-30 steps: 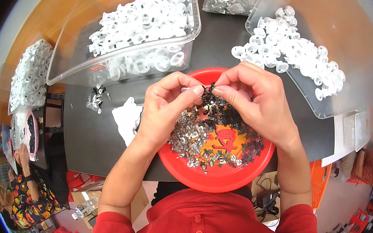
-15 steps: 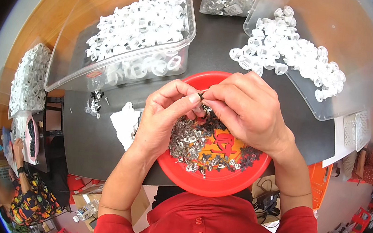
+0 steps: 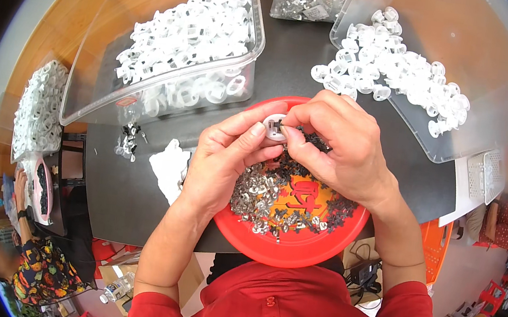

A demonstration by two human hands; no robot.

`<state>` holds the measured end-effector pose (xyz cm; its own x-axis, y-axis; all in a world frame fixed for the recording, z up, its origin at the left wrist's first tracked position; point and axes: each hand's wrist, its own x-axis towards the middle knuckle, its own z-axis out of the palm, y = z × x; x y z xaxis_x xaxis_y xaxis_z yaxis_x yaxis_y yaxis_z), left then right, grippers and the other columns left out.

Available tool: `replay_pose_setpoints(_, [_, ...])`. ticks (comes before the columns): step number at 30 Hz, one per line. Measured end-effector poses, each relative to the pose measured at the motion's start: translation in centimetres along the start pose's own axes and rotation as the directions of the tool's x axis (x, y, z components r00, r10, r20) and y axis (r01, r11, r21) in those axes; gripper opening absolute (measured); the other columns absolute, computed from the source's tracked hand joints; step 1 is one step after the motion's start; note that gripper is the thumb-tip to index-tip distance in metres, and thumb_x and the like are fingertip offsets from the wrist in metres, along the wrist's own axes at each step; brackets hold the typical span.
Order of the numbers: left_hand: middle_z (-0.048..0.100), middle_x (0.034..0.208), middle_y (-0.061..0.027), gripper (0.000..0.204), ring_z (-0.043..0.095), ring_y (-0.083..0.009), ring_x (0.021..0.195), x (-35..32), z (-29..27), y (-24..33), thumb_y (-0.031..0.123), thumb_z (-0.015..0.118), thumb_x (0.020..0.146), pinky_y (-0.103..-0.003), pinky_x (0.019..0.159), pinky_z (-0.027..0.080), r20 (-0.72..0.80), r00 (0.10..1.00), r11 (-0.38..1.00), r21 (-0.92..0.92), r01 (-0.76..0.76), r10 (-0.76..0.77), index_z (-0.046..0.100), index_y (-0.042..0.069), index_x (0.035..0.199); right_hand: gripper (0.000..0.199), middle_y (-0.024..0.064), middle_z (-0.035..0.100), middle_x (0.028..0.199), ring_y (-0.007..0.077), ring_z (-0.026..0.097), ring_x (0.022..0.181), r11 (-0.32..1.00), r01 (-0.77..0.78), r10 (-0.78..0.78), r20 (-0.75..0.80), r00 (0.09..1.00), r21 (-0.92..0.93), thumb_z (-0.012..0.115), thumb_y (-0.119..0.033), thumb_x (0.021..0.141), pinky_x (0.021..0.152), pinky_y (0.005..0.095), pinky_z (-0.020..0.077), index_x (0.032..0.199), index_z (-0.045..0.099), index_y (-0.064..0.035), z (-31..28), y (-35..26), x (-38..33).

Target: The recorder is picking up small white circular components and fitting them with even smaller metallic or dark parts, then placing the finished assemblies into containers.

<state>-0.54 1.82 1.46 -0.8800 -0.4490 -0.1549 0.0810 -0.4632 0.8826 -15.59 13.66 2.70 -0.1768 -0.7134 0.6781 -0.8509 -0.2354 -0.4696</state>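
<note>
Above a red round tray (image 3: 286, 255), my left hand (image 3: 225, 148) pinches a white round plastic part (image 3: 274, 134) between thumb and fingers. My right hand (image 3: 338, 146) closes thumb and forefinger on a small black piece (image 3: 277, 124) at the middle of that white part. Inside the tray lie heaps of small silver metal pieces (image 3: 256, 192) and small black pieces (image 3: 339, 212). The fingers of my right hand hide part of the black heap behind them.
A clear bin (image 3: 247, 82) full of white round parts stands at the back left. At the back right, another clear bin (image 3: 499, 125) lies tipped with white parts spilling onto the table. A bag of metal pieces (image 3: 311, 4), a white cloth (image 3: 167, 170) and a co-worker (image 3: 47, 266) are nearby.
The white round part has turned and now faces up between my hands. My right fingertips have shifted slightly right, with the black piece now at the white part's centre.
</note>
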Motion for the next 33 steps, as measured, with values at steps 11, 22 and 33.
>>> replay_pose_setpoints(11, [0.065,0.109,-0.0054,0.03,0.063,-0.0103,0.095,0.2,-0.5,0.0,0.014,0.061,0.093,-0.023,0.081,0.055,0.007,0.997,0.983,-0.168,0.08,-0.08,0.059,0.002,0.121,0.012,0.0027,0.055,0.074,0.0203,0.053,0.062,0.999,0.032,-0.032,0.011,0.999,-0.027,0.069,-0.008,0.073,0.061,0.0316,0.0411,0.079,0.058,-0.0069,-0.1,-0.2,0.0])
replay_pose_setpoints(22, [0.066,0.105,-0.0058,0.024,0.063,-0.0115,0.092,0.2,-0.3,-0.3,0.012,0.065,0.09,-0.027,0.082,0.054,0.014,0.999,0.991,-0.131,0.033,-0.032,0.061,0.003,0.112,0.012,0.0022,0.053,0.072,0.0194,0.053,0.062,0.998,0.041,-0.04,0.032,0.999,-0.036,0.068,-0.007,0.075,0.062,0.0312,0.0406,0.077,0.056,-0.0075,-0.1,-0.7,-0.1])
replay_pose_setpoints(33, [0.067,0.099,-0.0083,0.012,0.066,-0.0159,0.09,0.2,-0.2,-0.8,0.008,0.065,0.09,-0.031,0.079,0.054,-0.006,0.998,0.987,-0.149,-0.056,0.056,0.062,0.004,0.101,0.014,0.0108,0.053,0.079,0.0287,0.057,0.065,0.977,-0.1,0.087,0.074,0.993,0.189,0.064,-0.002,0.078,0.057,0.0375,0.0483,0.087,0.053,-0.0017,0.8,-1.1,-0.3])
